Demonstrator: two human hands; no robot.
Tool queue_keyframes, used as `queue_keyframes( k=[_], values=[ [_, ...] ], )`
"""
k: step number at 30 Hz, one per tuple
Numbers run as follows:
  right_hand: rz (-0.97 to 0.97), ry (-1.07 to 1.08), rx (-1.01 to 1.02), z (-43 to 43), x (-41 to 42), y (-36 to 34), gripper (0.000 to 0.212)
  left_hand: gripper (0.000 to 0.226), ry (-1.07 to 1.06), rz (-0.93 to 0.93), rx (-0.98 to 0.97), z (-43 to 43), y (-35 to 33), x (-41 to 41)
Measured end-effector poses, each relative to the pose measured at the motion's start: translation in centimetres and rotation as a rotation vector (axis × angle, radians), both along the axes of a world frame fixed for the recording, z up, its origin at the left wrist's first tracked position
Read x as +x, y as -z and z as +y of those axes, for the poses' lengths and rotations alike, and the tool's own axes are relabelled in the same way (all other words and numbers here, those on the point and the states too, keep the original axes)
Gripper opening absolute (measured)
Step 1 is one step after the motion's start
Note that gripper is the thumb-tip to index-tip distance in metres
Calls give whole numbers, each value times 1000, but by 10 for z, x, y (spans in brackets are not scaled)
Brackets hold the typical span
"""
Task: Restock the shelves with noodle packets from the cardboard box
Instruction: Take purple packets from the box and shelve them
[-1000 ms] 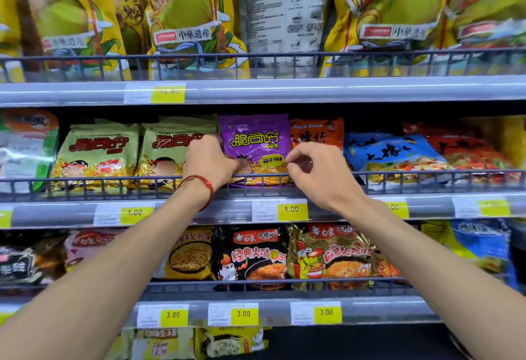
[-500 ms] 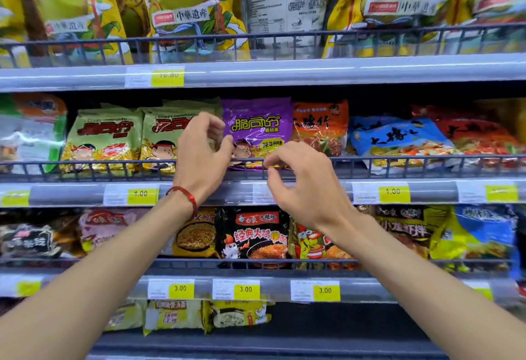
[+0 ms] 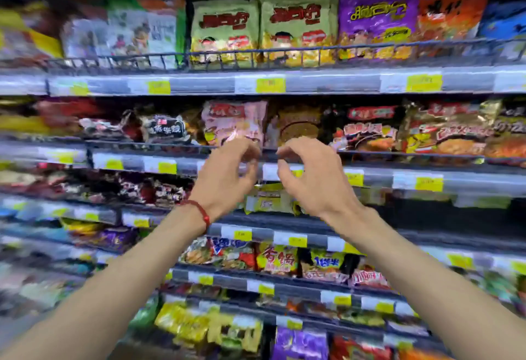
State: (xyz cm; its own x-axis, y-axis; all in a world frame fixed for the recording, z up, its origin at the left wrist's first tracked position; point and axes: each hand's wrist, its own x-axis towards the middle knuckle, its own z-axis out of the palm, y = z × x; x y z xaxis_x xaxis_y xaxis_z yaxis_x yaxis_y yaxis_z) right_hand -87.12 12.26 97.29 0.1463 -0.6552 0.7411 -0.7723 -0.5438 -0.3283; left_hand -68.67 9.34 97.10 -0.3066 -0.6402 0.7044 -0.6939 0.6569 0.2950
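Poised side by side before the front edge of the middle shelf point(image 3: 378, 179) — left hand point(image 3: 227, 177) and right hand point(image 3: 310, 180), fingers loosely curved, gripping nothing. Lined upright behind the wire rail point(image 3: 284, 52) one shelf up: noodle packets point(image 3: 296, 26), green beside purple.

Let go of purple packet point(image 3: 375, 18), now up at 1 o'clock. Dropped left hand point(image 3: 227, 177) and right hand point(image 3: 310, 177) one shelf lower, empty, fingers loosely curled. Tilted view down.
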Motion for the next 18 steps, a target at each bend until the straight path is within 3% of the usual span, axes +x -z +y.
queue_keyframes(
  k=[4,12,18],
  values=[
    [9,2,138,21,82,63,15,13,-41,-86,234,20,66,83],
    [18,4,434,40,205,172,14,12,-115,-177,492,44,169,220],
    [9,-35,614,18,273,251,11,19,-161,-124,709,28,238,284]
  ],
)
